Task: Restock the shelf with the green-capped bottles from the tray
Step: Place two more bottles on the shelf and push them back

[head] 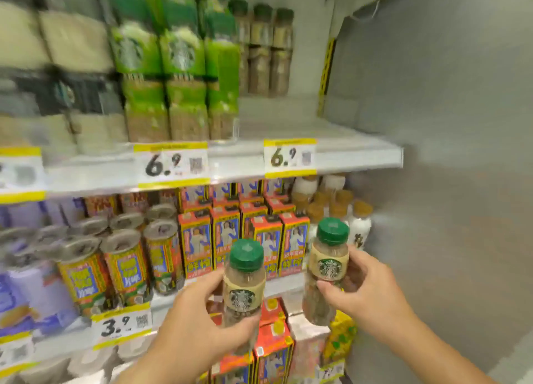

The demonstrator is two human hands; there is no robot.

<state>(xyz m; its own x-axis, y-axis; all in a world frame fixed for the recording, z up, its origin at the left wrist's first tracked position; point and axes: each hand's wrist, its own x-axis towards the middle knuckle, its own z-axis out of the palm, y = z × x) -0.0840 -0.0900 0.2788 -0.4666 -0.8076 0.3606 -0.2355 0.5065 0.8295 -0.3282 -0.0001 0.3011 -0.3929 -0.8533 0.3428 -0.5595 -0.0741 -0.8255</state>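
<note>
My left hand [196,323] grips a green-capped coffee bottle [244,279] upright, low in the middle of the view. My right hand [366,291] holds a second green-capped bottle [327,265] slightly higher and to the right. Both bottles are in front of the middle shelf. On the upper shelf [331,155], three matching green-capped bottles [264,48] stand at the back, with bare shelf space in front of and beside them. The tray is out of view.
Green multipacks [173,71] fill the upper shelf left of the bottles. Price tags reading 6.9 [290,157] line its front edge. Below sit cans [121,265], orange cartons [259,239] and white bottles [357,225]. A grey side wall [447,123] closes the shelf on the right.
</note>
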